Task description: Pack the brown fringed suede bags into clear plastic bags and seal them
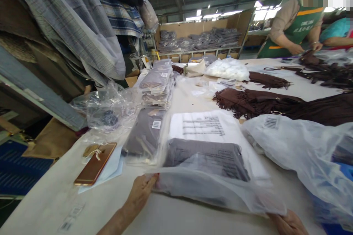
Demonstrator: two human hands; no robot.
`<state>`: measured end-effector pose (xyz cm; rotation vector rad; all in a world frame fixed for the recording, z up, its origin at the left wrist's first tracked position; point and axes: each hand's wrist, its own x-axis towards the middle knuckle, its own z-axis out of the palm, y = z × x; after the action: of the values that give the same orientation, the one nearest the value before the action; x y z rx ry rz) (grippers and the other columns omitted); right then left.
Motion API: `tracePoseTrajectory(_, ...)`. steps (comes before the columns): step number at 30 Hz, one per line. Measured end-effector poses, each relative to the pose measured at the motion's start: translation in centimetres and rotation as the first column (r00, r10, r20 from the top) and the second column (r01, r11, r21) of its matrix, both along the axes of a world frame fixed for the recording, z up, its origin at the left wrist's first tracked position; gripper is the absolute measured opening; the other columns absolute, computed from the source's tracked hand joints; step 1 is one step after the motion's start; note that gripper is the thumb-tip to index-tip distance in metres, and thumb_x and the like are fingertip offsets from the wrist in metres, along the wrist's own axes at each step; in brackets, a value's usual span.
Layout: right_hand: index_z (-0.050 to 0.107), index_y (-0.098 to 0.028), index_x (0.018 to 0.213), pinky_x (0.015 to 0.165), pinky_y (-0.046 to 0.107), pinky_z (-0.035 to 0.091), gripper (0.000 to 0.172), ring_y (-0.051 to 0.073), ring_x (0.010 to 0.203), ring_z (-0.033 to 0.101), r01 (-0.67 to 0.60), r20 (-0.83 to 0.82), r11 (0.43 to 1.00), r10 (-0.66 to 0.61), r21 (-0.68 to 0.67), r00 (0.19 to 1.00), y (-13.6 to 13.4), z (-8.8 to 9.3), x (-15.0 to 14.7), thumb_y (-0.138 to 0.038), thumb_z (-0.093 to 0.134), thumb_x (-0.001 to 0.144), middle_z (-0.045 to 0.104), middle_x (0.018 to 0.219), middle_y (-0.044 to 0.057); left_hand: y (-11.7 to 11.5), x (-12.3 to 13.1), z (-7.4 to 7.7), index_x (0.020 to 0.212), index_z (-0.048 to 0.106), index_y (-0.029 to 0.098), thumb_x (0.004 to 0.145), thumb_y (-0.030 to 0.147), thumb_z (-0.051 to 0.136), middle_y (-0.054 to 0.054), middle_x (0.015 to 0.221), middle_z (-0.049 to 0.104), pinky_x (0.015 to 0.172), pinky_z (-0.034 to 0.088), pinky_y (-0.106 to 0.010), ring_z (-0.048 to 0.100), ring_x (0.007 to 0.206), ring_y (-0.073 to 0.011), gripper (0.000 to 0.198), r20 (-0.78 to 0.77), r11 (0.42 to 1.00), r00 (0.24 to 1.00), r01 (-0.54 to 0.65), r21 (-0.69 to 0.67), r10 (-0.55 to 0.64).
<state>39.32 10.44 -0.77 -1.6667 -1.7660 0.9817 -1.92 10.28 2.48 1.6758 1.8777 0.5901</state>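
Both our hands pinch the open flap of the clear bag: left hand (140,192) at 7 o'clock, right hand (288,223) at 5. Inside lies 1 folded grey garment (205,158) at 12. We judge sealing comes next, needing flat, even folding.

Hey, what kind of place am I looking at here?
Most likely a garment packing floor in a warehouse. Stacks of bagged folded clothes with barcode labels sit on the long table, more fill the shelves behind, and the left hand and right hand hold a clear poly bag.
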Motion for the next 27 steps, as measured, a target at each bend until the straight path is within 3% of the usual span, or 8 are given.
tracePoseTrajectory(6, 0.072, -0.026, 0.095, 0.062, 0.026, 0.051, 0.044, 0.022, 0.078, 0.067, 0.172, 0.235, 0.958, -0.226, 0.23, 0.945, -0.2, -2.3, -2.0, -0.054, 0.041, 0.08, 0.072, 0.098, 0.003, 1.4, 2.3, -2.0, 0.065, 0.056, 0.019, 0.09, 0.034, 0.032, -0.002, 0.057, 0.057, 0.055, 0.037, -0.025, 0.057, 0.056, -0.0169, 0.037, -0.281, 0.97, 0.928, -0.226, 0.093, 0.244)
tracePoseTrajectory(10, 0.067, -0.032, 0.104, 0.044, 0.025, 0.041, 0.035, 0.017, 0.055, 0.062, 0.14, 0.511, 0.959, -0.251, 0.246, 0.822, -0.6, -3.7, -2.5, -0.041, 0.041, 0.082, 0.072, 0.092, 0.002, 1.9, 2.4, -2.0, 0.076, 0.063, 0.019, 0.088, 0.023, 0.041, -0.003, 0.06, 0.059, 0.054, 0.033, -0.024, 0.058, 0.058, -0.0176, 0.026, -0.433, 0.976, 0.875, -0.182, 0.119, 0.216)
tracePoseTrajectory(15, 0.065, -0.026, 0.099, 0.043, 0.027, 0.036, 0.037, 0.019, 0.051, 0.062, 0.137, 0.663, 0.961, -0.266, 0.241, 0.7, -0.7, -2.7, -4.3, -0.032, 0.03, 0.09, 0.069, 0.077, 0.005, 2.5, 2.6, -1.5, 0.1, 0.064, 0.024, 0.085, 0.004, 0.034, -0.002, 0.078, 0.066, 0.049, 0.032, -0.023, 0.059, 0.055, -0.0167, 0.04, -0.594, 0.994, 0.797, -0.065, 0.091, 0.107)
tracePoseTrajectory(19, 0.064, -0.027, 0.088, 0.046, 0.028, 0.036, 0.04, 0.021, 0.051, 0.063, 0.242, 0.675, 0.923, -0.385, 0.301, 0.63, -0.6, -1.6, -5.8, -0.036, 0.026, 0.094, 0.066, 0.063, 0.003, 2.0, 2.5, -1.6, 0.095, 0.063, 0.02, 0.093, 0.016, 0.032, -0.003, 0.067, 0.063, 0.049, 0.038, -0.025, 0.06, 0.053, -0.0183, 0.031, -0.694, 0.992, 0.71, -0.056, 0.113, 0.119)
tracePoseTrajectory(21, 0.062, -0.027, 0.082, 0.047, 0.028, 0.035, 0.04, 0.021, 0.051, 0.063, 0.26, 0.669, 0.916, -0.401, 0.306, 0.625, -0.5, -1.4, -6.2, -0.037, 0.025, 0.095, 0.065, 0.061, 0.002, 1.1, 2.6, -1.7, 0.102, 0.059, 0.012, 0.096, 0.029, 0.031, -0.01, 0.074, 0.064, 0.059, 0.046, -0.03, 0.063, 0.066, -0.0228, 0.034, -0.645, 0.927, 0.698, -0.073, 0.368, 0.311)
tracePoseTrajectory(23, 0.061, -0.027, 0.078, 0.047, 0.028, 0.035, 0.039, 0.022, 0.052, 0.064, 0.272, 0.662, 0.915, -0.403, 0.298, 0.632, -0.4, -1.4, -6.5, -0.038, 0.026, 0.094, 0.066, 0.06, 0.002, 0.0, 3.1, -1.5, 0.124, 0.046, 0.004, 0.094, 0.034, 0.037, -0.02, 0.101, 0.062, 0.078, 0.048, -0.039, 0.061, 0.094, -0.0294, 0.043, -0.526, 0.748, 0.713, 0.002, 0.664, 0.464)
tracePoseTrajectory(25, 0.059, -0.027, 0.075, 0.048, 0.028, 0.035, 0.039, 0.023, 0.054, 0.064, 0.299, 0.647, 0.914, -0.406, 0.275, 0.645, -0.3, -1.6, -6.4, -0.038, 0.028, 0.094, 0.066, 0.059, 0.002, -0.4, 4.4, -0.9, 0.139, 0.029, 0.006, 0.092, 0.024, 0.044, -0.021, 0.124, 0.052, 0.095, 0.042, -0.042, 0.047, 0.119, -0.0294, 0.053, -0.523, 0.612, 0.789, 0.248, 0.751, 0.323)
tracePoseTrajectory(27, 0.059, -0.027, 0.073, 0.047, 0.027, 0.034, 0.038, 0.023, 0.054, 0.065, 0.324, 0.624, 0.919, -0.39, 0.223, 0.677, -0.2, -1.8, -5.9, -0.041, 0.029, 0.093, 0.065, 0.058, 0.001, 0.3, 6.3, -0.1, 0.142, 0.027, 0.017, 0.09, 0.014, 0.045, -0.013, 0.133, 0.048, 0.106, 0.033, -0.041, 0.038, 0.129, -0.025, 0.055, -0.674, 0.532, 0.736, 0.595, 0.603, -0.059)
